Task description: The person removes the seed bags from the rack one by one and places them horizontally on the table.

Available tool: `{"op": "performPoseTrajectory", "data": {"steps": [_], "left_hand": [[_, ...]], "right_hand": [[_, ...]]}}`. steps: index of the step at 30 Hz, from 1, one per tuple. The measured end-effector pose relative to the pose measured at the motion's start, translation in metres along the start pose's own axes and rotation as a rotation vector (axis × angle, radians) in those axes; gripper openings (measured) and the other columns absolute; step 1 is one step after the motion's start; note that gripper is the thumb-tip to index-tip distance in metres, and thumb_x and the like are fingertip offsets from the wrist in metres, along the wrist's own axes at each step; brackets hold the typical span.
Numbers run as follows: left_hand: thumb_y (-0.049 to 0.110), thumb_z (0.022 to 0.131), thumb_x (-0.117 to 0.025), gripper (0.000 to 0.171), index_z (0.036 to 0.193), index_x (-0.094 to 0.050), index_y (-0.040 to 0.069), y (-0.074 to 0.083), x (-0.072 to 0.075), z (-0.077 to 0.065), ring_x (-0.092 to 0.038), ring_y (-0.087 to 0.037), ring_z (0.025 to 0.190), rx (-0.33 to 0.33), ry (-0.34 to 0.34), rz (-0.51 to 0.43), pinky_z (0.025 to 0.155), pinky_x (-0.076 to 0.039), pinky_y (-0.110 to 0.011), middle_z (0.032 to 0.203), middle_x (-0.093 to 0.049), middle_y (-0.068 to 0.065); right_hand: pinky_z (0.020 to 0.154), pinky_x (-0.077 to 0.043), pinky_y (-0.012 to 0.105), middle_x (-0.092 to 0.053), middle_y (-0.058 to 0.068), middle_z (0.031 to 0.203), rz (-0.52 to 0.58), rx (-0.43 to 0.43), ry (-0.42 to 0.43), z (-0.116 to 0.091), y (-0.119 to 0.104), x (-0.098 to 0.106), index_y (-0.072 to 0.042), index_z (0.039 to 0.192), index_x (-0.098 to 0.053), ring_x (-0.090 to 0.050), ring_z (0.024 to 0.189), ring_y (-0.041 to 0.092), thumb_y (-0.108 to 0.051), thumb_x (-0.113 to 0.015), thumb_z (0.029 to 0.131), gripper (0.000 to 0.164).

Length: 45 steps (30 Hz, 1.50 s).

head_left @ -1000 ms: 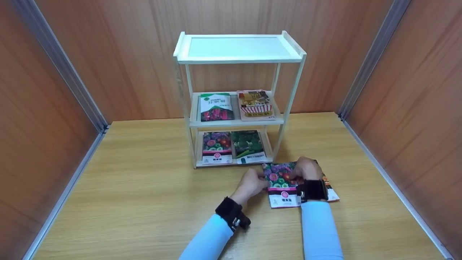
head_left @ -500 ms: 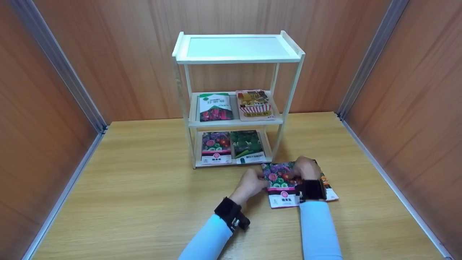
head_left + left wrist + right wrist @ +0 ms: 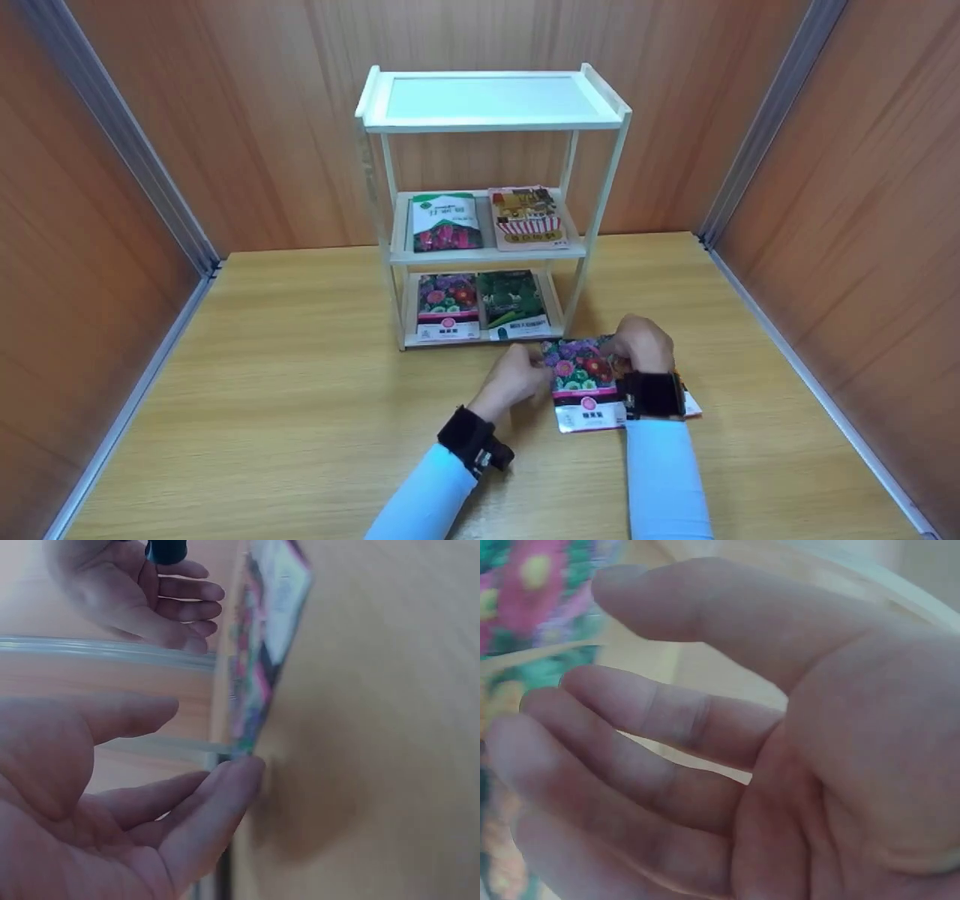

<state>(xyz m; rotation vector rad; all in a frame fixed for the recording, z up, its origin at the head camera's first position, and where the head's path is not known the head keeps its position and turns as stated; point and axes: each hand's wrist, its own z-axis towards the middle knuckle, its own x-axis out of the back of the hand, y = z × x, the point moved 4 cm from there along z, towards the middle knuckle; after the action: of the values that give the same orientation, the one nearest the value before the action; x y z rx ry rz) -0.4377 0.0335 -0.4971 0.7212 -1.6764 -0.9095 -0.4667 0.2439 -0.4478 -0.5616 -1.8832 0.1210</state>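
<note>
A flower seed packet (image 3: 589, 409) with a pink stripe and white lower band lies on the table right of centre. Its upper right part is hidden under my right hand (image 3: 645, 343); a second packet (image 3: 691, 406) with a white corner peeks out beyond. My left hand (image 3: 514, 376) is at the flower packet's left edge. In the left wrist view a left fingertip meets or nearly meets the packet (image 3: 281, 607), the thumb standing apart. The right wrist view has the right thumb and fingers (image 3: 630, 765) relaxed and apart, beside a flower print (image 3: 532, 585).
Behind the hands stands a white three-tier rack (image 3: 495, 97). Its middle shelf bears a white-green packet (image 3: 447, 223) and a striped packet (image 3: 529, 219). Below lie another flower packet (image 3: 448, 307) and a dark green packet (image 3: 514, 304). Wooden walls (image 3: 847, 195) enclose the table.
My left hand has shifted slightly left and up along the packet's edge. The right hand has moved a little upward over the packets, covering slightly different parts. The rack's packets stay put.
</note>
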Motion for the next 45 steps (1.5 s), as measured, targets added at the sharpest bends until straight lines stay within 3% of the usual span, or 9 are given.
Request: {"op": "performPoseTrajectory", "data": {"steps": [3,9,14,18,25,30,35,45], "left_hand": [[0.025,0.085,-0.069,0.042,0.121,-0.062,0.006,0.012,0.010,-0.005,-0.059,-0.016,0.079,-0.057,0.001,0.037,0.065,-0.050,-0.030,0.093,-0.063,-0.003],[0.031,0.088,-0.067,0.043,0.127,-0.059,0.015,0.043,0.042,-0.027,-0.053,-0.019,0.114,-0.277,0.066,0.162,0.093,-0.046,-0.037,0.122,-0.060,-0.001],[0.035,0.085,-0.069,0.046,0.128,-0.058,0.020,0.062,0.074,-0.048,-0.044,-0.018,0.123,-0.450,0.207,0.313,0.102,-0.039,-0.039,0.129,-0.055,0.001],[0.036,0.086,-0.069,0.048,0.129,-0.056,0.020,0.069,0.099,-0.062,-0.040,-0.018,0.126,-0.567,0.331,0.376,0.104,-0.037,-0.039,0.133,-0.052,0.001],[0.038,0.087,-0.067,0.049,0.130,-0.056,0.018,0.077,0.129,-0.078,-0.036,-0.023,0.128,-0.729,0.521,0.452,0.105,-0.032,-0.046,0.134,-0.051,-0.001],[0.034,0.086,-0.069,0.049,0.130,-0.056,0.016,0.075,0.142,-0.081,-0.035,-0.027,0.130,-0.763,0.596,0.458,0.105,-0.030,-0.049,0.135,-0.051,-0.004],[0.028,0.084,-0.072,0.052,0.131,-0.055,0.015,0.069,0.150,-0.077,-0.029,-0.027,0.136,-0.734,0.640,0.462,0.108,-0.026,-0.051,0.141,-0.045,-0.005],[0.036,0.086,-0.068,0.068,0.145,-0.039,0.020,0.068,0.137,-0.063,-0.013,-0.030,0.143,-0.729,0.620,0.589,0.107,-0.017,-0.065,0.154,-0.026,-0.006]], "right_hand": [[0.053,-0.042,0.031,-0.060,0.006,0.078,0.009,0.073,0.070,-0.014,-0.005,0.014,-0.004,0.087,-0.070,-0.054,0.068,0.021,-0.040,-0.074,0.076,0.038],[0.058,-0.046,0.033,-0.065,0.009,0.089,0.010,0.242,0.202,-0.046,-0.020,0.040,-0.004,0.102,-0.067,-0.058,0.075,0.022,-0.039,-0.065,0.085,0.039],[0.063,-0.050,0.037,-0.065,0.014,0.108,0.039,0.324,0.359,-0.071,-0.031,0.056,-0.007,0.117,-0.062,-0.063,0.080,0.025,-0.040,-0.061,0.089,0.044],[0.070,-0.053,0.041,-0.062,0.015,0.120,0.083,0.389,0.442,-0.088,-0.040,0.064,-0.009,0.124,-0.059,-0.064,0.093,0.029,-0.037,-0.061,0.091,0.043],[0.088,-0.049,0.048,-0.060,0.013,0.123,0.145,0.554,0.580,-0.104,-0.057,0.067,-0.010,0.125,-0.060,-0.056,0.113,0.032,-0.031,-0.063,0.091,0.040],[0.089,-0.050,0.045,-0.061,0.010,0.122,0.160,0.693,0.682,-0.111,-0.073,0.062,-0.011,0.123,-0.062,-0.056,0.113,0.027,-0.027,-0.066,0.090,0.037],[0.088,-0.051,0.042,-0.056,0.008,0.129,0.112,0.822,0.725,-0.109,-0.098,0.051,-0.012,0.126,-0.059,-0.053,0.118,0.025,-0.026,-0.068,0.087,0.043],[0.107,-0.030,0.053,-0.034,0.014,0.148,-0.041,0.914,0.780,-0.079,-0.125,0.041,-0.013,0.138,-0.047,-0.029,0.137,0.033,-0.028,-0.072,0.083,0.062]]}}
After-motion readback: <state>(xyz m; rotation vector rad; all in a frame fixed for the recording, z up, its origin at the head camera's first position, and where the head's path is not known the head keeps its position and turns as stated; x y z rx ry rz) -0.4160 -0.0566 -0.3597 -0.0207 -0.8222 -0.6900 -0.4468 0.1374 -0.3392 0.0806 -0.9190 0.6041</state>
